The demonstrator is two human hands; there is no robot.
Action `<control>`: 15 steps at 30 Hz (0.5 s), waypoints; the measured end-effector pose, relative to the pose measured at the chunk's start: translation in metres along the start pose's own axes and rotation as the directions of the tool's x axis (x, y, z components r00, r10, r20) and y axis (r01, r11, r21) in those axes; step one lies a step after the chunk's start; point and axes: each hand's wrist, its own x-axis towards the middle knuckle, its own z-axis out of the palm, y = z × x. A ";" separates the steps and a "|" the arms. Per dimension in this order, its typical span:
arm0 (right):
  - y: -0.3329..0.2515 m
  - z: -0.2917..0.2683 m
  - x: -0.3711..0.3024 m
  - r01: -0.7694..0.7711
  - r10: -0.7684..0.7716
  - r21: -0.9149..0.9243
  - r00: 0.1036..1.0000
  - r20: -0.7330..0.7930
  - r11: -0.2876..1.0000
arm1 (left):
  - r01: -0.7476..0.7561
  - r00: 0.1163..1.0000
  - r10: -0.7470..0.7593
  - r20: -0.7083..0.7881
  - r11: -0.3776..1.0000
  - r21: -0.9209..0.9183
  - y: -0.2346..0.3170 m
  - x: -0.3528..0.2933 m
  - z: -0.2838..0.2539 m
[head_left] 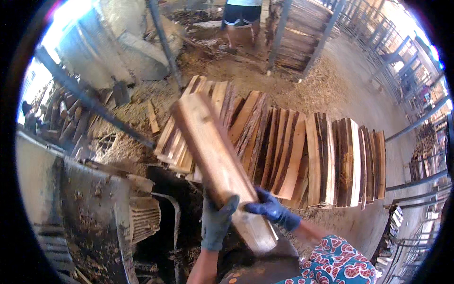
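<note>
My left hand (218,221), in a grey glove, is closed around the near left side of a short, pale wooden board (212,142). My right hand (275,210), in a dark blue glove, grips its opposite edge. The board is held at a slant, its far end pointing up and left. Layered edges show near its lower end, so more than one piece may be stacked there; I cannot tell. Beyond it lies a long row of bark-edged boards (295,156), stood side by side and partly hidden by the held one.
Close on the left is a dirty metal machine (94,208) with a ribbed part (145,218). Metal posts (163,42) rise around the row. Behind it stands a person in dark shorts (242,15), near stacked timber (300,31). Wood chips (321,85) litter the ground.
</note>
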 end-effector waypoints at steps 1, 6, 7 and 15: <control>0.000 -0.019 0.008 0.049 -0.051 -0.024 0.994 -0.093 0.999 | 0.042 0.994 -0.040 0.102 0.999 -0.015 0.001 0.019 0.017; 0.043 -0.134 0.064 0.155 -0.069 0.108 0.829 -0.555 0.982 | -0.493 0.863 0.277 0.423 0.645 0.583 -0.005 0.067 0.039; 0.054 -0.155 0.080 0.212 -0.174 0.015 0.842 -0.511 0.977 | -0.440 0.888 0.222 0.404 0.667 0.601 -0.003 0.061 0.030; 0.096 -0.171 0.087 0.054 -0.461 -0.665 0.762 -0.455 0.745 | -0.095 0.638 0.740 -0.212 0.349 0.932 0.088 -0.088 -0.123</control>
